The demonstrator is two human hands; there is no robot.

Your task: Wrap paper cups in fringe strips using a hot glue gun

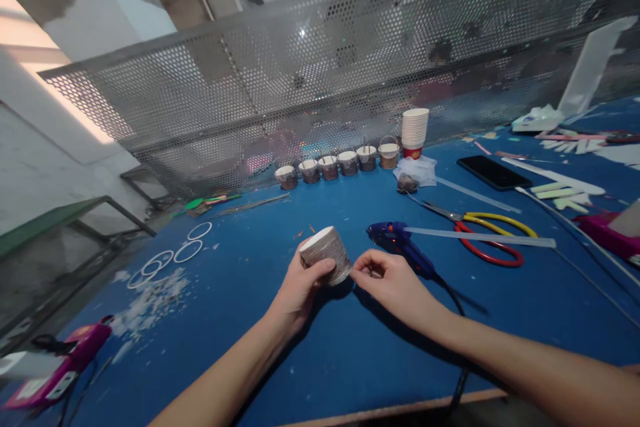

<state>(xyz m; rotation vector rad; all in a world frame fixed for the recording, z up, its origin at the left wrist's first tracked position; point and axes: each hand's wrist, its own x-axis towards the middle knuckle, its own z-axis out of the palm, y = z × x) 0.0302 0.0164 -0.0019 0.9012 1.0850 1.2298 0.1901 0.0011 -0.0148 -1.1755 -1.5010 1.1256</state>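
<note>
A small paper cup (326, 255) wrapped in greyish-brown cord is tilted in my left hand (295, 287), with the thumb pressed across its side. Close by the cup's lower right end, my right hand (395, 283) has thumb and forefinger pinched together. What sits between those fingertips is too small to make out. Just beyond my right hand lies a blue glue gun (403, 247), a long clear glue stick (475, 235) poking out of its back. Scissors (480, 230) with one yellow and one red handle rest to the right of it.
Several wrapped cups (329, 168) line the back edge below a perforated metal screen (300, 80), beside a stack of paper cups (415, 130). A phone (494, 172) lies to the right. White rings (189, 251), paper scraps (150, 300) and a pink power strip (65, 360) are at left.
</note>
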